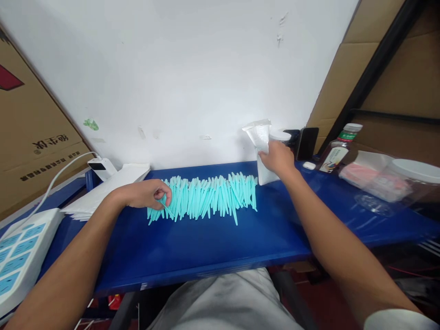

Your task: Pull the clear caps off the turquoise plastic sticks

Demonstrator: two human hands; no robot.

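Several containers stand around the right hand [279, 158]: a whitish pouch [264, 172] within its grasp, contents hidden, and a white-lidded tub [280, 135] just behind it, mostly covered by the fingers. Off to the right of that grip are a capped bottle [332, 155] with a pale label, a clear pack [376, 176] showing something pink, and, further out, a blurred clear jar [417, 170] with a white lid, whose contents I cannot make out. The right hand is closed around the pouch, whose top flares above the grip and whose lower end hangs beneath it at the table [206, 247]. The left hand [151, 195] is pinched, thumb to fingers, on one teal stick [167, 210]; from beside this pinch, a crowded row of sticks [209, 197] runs rightward to near the pouch.
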